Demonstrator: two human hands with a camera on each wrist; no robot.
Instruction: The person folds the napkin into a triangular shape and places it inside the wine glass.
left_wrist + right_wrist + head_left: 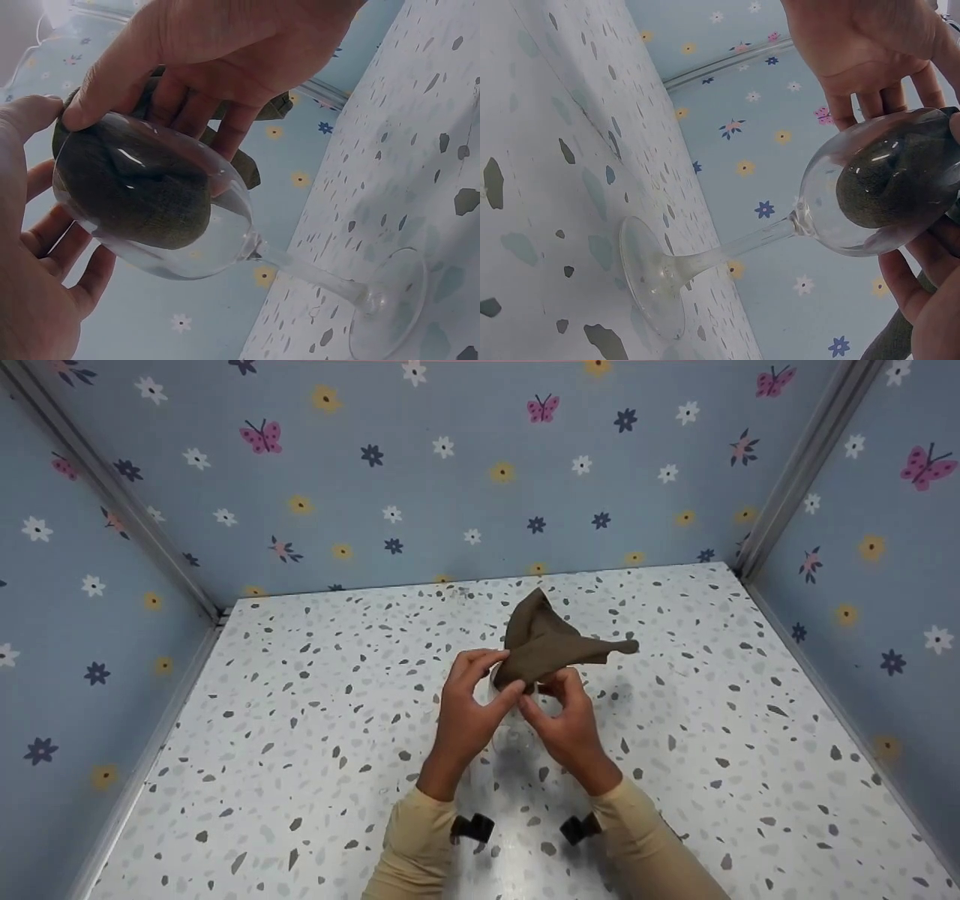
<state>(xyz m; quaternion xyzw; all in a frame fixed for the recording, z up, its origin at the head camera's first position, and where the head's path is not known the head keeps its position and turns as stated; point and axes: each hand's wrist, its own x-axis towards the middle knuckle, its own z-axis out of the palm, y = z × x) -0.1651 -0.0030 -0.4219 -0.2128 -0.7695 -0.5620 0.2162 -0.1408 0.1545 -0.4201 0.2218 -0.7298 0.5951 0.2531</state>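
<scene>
A dark brown cloth (551,649) is bunched partly inside a clear stemmed wine glass (225,232). Its loose folds spill over the rim and point away to the back and right. With thumb at the rim, my left hand (465,716) holds the bowl from the left. My right hand (574,727) faces it from the right, thumb on the cloth at the rim and fingers bent behind. In the right wrist view, the stuffed wad (885,187) fills much of the bowl. The glass's foot (649,277) is down at the tabletop.
The white speckled tabletop (315,780) spreads around the hands. Blue panels (450,510) with flowers and butterflies enclose the back and both sides. Black wrist cameras (472,829) sit at the inner side of each sleeve.
</scene>
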